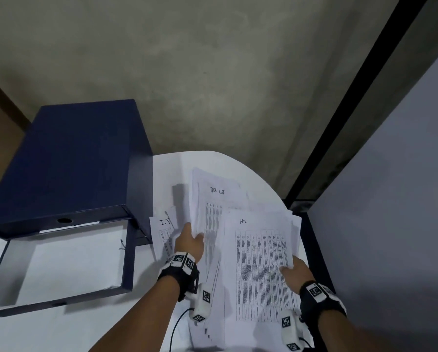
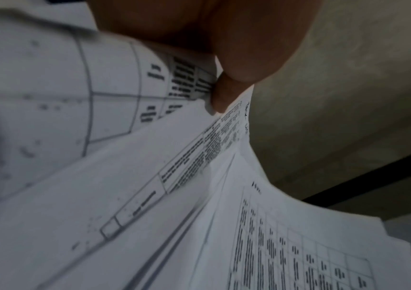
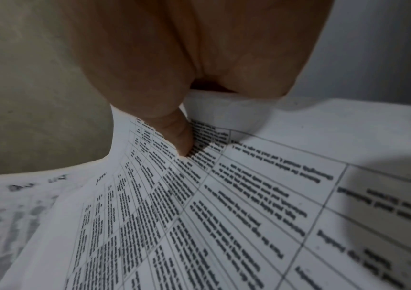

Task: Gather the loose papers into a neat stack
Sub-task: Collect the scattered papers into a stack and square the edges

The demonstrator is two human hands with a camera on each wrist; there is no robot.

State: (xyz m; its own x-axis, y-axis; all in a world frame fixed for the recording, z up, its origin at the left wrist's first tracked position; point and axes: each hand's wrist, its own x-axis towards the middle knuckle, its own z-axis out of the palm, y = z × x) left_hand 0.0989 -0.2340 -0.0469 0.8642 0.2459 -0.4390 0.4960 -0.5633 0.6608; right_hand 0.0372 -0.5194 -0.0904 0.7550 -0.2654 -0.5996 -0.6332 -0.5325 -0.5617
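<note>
Several printed white papers [image 1: 258,250] with tables of text are held fanned and uneven above the white table [image 1: 162,163]. My left hand [image 1: 191,241] grips the left bundle, thumb on top of the sheet headed by handwriting [image 1: 216,199]. My right hand [image 1: 295,271] pinches the right bundle at its right edge, thumb on the top sheet. In the left wrist view my thumb [image 2: 224,96] presses the sheets [image 2: 150,186]. The right wrist view has my thumb [image 3: 174,133] on a printed table [image 3: 199,215]. One loose sheet [image 1: 162,235] lies flat on the table left of my left hand.
A dark blue box file [image 1: 68,168] stands at the left, its open tray [image 1: 60,262] lined with white paper. A grey wall is behind. A grey partition [image 1: 390,199] with a black frame stands at the right. The table's curved edge runs close behind the papers.
</note>
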